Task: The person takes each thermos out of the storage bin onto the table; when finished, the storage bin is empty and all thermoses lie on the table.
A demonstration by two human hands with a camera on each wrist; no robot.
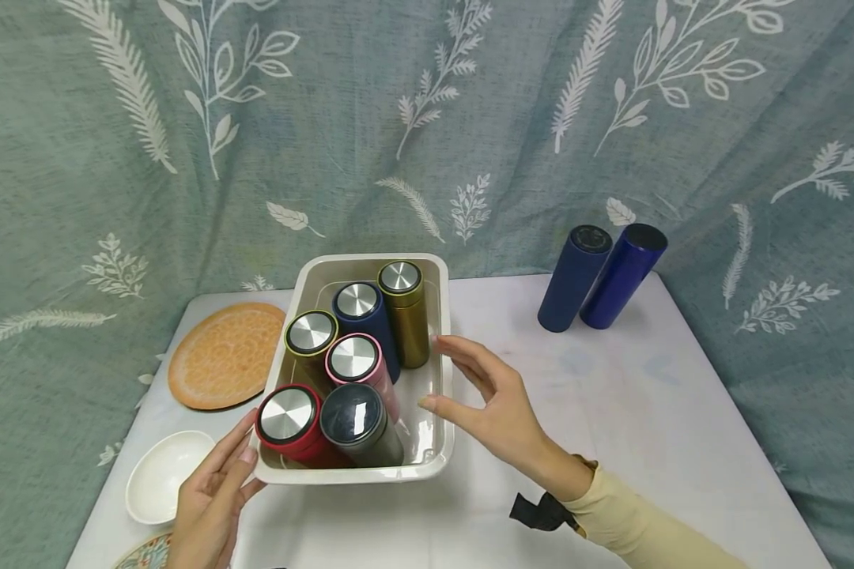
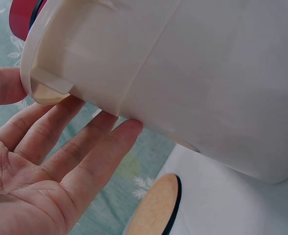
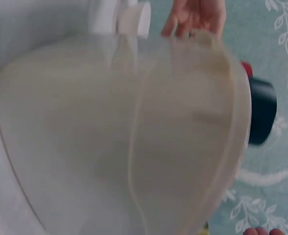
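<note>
My left hand [image 1: 209, 502] pinches the near corner of the tub [image 1: 356, 476] just ahead, my right hand [image 1: 498, 411] hangs empty, fingers spread, by its opposite rim [image 1: 444, 308], and six bottles [image 1: 353, 356] probably make this stiff, slick tub heavy, wanting both rims held.

Head view high, forward-down; wrist views close, sharing tub [image 1: 356, 476].

Your left hand [image 1: 209, 506] lies nearer you than its partner, fingers [image 2: 102, 159] extended and slightly spread, thumb set apart from them. Your right hand [image 1: 498, 403] stands farther forward, its thumb and fingertips parted in a wide C; behind it, your sleeved right forearm [image 1: 655, 521] slants back and outward.
</note>
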